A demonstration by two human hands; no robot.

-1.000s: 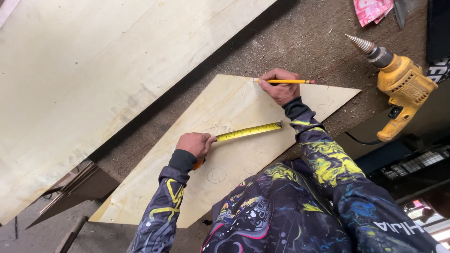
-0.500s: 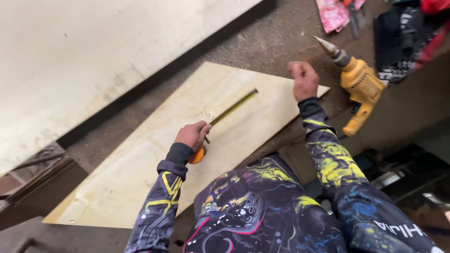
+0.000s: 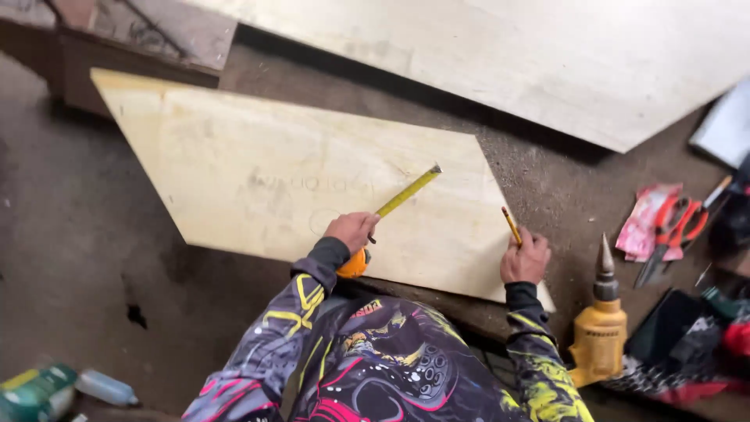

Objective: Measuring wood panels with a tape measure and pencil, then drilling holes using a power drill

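Nearest, at six o'clock, sit the person's patterned sleeves, and both hands reach forward onto a pale plywood sheet (image 3: 258, 180) lying flat on the dirty floor. The left hand (image 3: 353, 231) curls its fingers tightly around an orange tape measure (image 3: 353, 264) at the sheet's near edge, with the yellow tape (image 3: 408, 191) drawn out toward one o'clock, flat on the wood. Off at three o'clock from it, the right hand (image 3: 525, 255) rests near the sheet's near right corner, fingers pinched shut on a yellow pencil (image 3: 511, 225) that points up and away over the wood. Just right of that hand a yellow drill (image 3: 598, 336) lies on the floor, its cone bit (image 3: 604, 256) pointing to twelve o'clock. Farther toward two o'clock lie red-handled pliers (image 3: 672, 227). At seven o'clock rest a plastic bottle (image 3: 105, 387) and a green container (image 3: 35, 391). Farthest, at twelve o'clock, a larger pale board (image 3: 547, 55) spans the top.
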